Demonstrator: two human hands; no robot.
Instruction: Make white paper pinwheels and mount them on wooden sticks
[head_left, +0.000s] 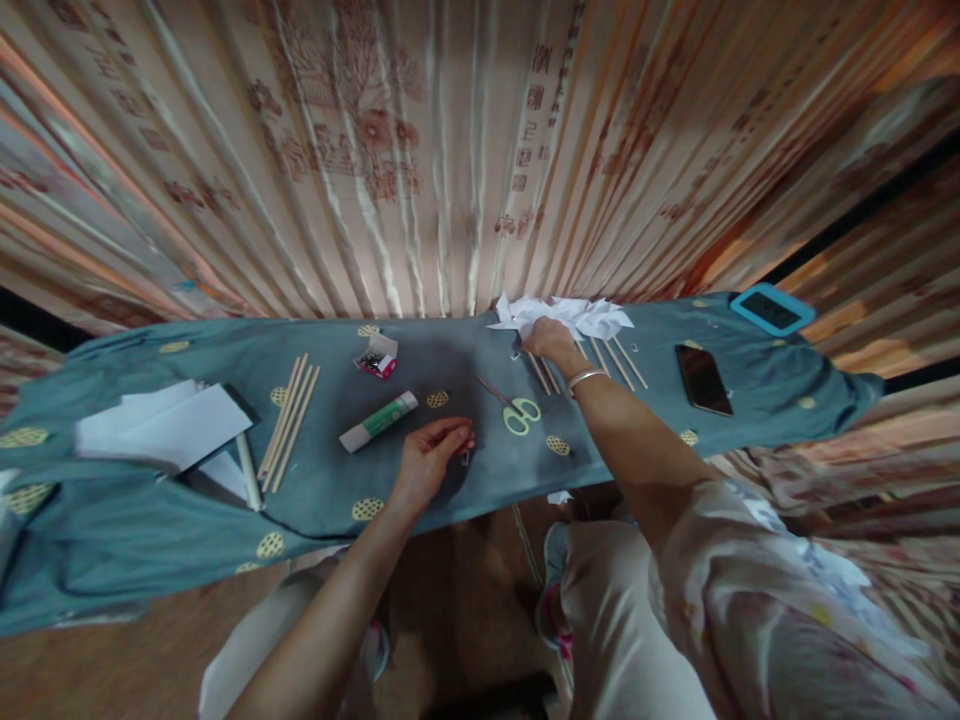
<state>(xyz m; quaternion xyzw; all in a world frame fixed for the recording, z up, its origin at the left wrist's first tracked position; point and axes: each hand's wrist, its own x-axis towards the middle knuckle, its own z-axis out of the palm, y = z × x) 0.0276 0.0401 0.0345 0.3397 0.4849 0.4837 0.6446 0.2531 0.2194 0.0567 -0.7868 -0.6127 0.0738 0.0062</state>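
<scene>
White folded-paper pinwheels [592, 318] on thin pale wooden sticks [631, 362] lie at the far edge of the teal cloth-covered surface [442, 355], under the right hand [553, 342] — the nearer one, its grip impossible to tell. Paper heads point away; long axes slant nearward and right. The left hand [431, 455] pinches its fingertips together — any hold unclear.

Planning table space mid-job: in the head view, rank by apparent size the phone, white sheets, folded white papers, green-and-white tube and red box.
1. White sheets
2. Folded white papers
3. Green-and-white tube and phone: too alike to rank
4. Red box
</scene>
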